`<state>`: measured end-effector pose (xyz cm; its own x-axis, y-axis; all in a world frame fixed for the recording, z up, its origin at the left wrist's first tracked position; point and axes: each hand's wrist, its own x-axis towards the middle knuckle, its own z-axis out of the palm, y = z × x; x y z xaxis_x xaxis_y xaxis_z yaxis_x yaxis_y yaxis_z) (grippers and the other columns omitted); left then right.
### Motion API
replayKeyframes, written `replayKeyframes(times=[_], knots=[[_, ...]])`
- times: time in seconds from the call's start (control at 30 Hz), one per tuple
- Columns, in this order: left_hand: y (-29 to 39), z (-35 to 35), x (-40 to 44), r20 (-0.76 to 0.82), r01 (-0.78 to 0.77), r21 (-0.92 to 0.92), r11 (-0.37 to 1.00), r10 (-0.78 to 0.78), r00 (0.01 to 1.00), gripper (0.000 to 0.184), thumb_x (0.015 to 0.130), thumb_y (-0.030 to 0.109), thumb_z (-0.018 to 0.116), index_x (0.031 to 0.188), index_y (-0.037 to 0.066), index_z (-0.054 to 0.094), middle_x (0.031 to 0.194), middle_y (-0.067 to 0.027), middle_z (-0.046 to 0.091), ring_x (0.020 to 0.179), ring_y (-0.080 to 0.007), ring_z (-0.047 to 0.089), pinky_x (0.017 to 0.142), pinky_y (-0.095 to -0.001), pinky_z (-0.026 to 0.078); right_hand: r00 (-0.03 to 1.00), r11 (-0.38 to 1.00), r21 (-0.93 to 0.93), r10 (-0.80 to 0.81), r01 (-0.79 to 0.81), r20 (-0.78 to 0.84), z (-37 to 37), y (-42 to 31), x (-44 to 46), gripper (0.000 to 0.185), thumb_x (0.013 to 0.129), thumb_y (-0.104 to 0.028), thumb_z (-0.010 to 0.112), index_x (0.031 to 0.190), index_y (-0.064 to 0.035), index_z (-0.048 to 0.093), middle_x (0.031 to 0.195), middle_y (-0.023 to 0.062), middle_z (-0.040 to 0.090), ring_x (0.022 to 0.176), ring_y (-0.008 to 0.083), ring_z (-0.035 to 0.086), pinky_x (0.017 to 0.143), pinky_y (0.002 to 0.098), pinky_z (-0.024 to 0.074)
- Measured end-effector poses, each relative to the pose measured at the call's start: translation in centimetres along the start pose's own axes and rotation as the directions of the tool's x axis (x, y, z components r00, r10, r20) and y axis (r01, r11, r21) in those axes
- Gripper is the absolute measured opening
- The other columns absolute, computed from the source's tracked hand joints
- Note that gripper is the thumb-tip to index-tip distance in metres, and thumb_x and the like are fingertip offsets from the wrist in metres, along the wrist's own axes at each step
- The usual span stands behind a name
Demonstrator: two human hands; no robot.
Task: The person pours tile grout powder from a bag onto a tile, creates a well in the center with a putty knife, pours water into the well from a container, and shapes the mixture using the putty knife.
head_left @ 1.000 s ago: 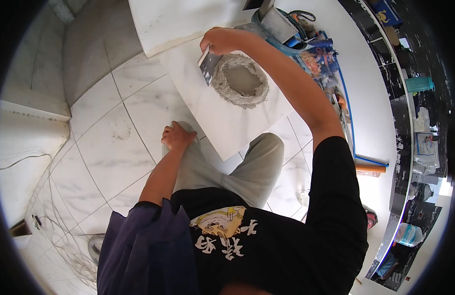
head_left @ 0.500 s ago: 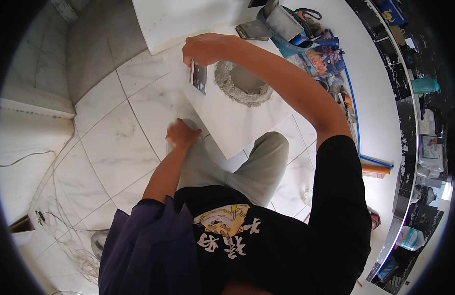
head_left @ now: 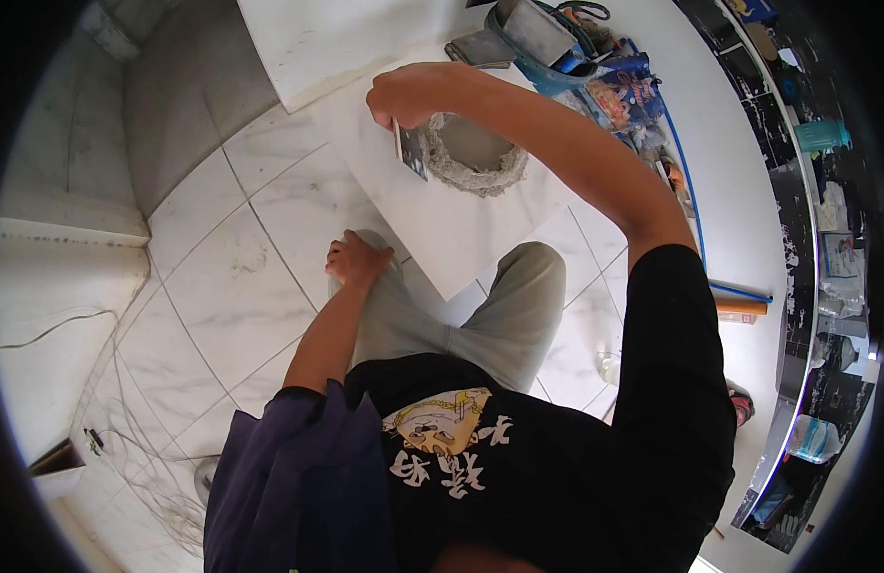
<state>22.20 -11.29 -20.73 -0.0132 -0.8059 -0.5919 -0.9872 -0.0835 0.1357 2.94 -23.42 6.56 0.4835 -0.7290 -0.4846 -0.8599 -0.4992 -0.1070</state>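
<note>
Faces near corner of white slab (head_left: 466, 234), wearing grey trousers (head_left: 480, 336). Has rough grey ring (head_left: 499, 178) around grey pool (head_left: 475, 140) on far part of slab. Rests left hand (head_left: 358, 260), relaxed, fingers bent, on left knee (head_left: 373, 236). Clenches right hand (head_left: 402, 95) around top of flat blade (head_left: 411, 156), holding it tilted at ring's left edge; can't tell if touching.

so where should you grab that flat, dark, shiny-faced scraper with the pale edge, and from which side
Probably by the far end, coming from above and the far side, as the right hand does. The flat, dark, shiny-faced scraper has its near end free beside the rough grey powdery ring, so that hold should leave the blade usable. The hand hides the gripped part.
</note>
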Motion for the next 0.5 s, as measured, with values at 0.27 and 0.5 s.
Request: replayKeyframes(times=[0.27, 0.5], knots=[[0.2, -0.4, -0.3, 0.023, 0.009, -0.021, 1.000, -0.009, 1.000, 0.101, 0.068, 0.058, 0.076, 0.145, 0.007, 0.038, 0.138, -0.0279, 0.045, 0.124, -0.0482, 0.050, 0.098, -0.0557, 0.041, 0.993, 0.999, 0.013, 0.041, -0.040, -0.114, -1.3, 0.4, -3.6, 0.031, 0.070, 0.006, 0.059, 0.091, -0.0083, 0.077, 0.105, 0.0130, 0.064, 0.092, 0.0310, 0.068, 0.073, 0.0411, 0.0548], [0.4, -0.2, -0.2, 0.015, 0.013, -0.013, 1.000, -0.013, 1.000, 0.102, 0.067, 0.058, 0.076, 0.146, 0.007, 0.038, 0.138, -0.0276, 0.045, 0.124, -0.0482, 0.050, 0.099, -0.0558, 0.041, 0.993, 0.999, 0.032, 0.030, -0.026, -0.111, -0.5, -1.3, -1.9, 0.032, 0.069, 0.006, 0.060, 0.093, -0.0074, 0.077, 0.102, 0.0133, 0.066, 0.088, 0.0304, 0.068, 0.070, 0.0420, 0.0552]])
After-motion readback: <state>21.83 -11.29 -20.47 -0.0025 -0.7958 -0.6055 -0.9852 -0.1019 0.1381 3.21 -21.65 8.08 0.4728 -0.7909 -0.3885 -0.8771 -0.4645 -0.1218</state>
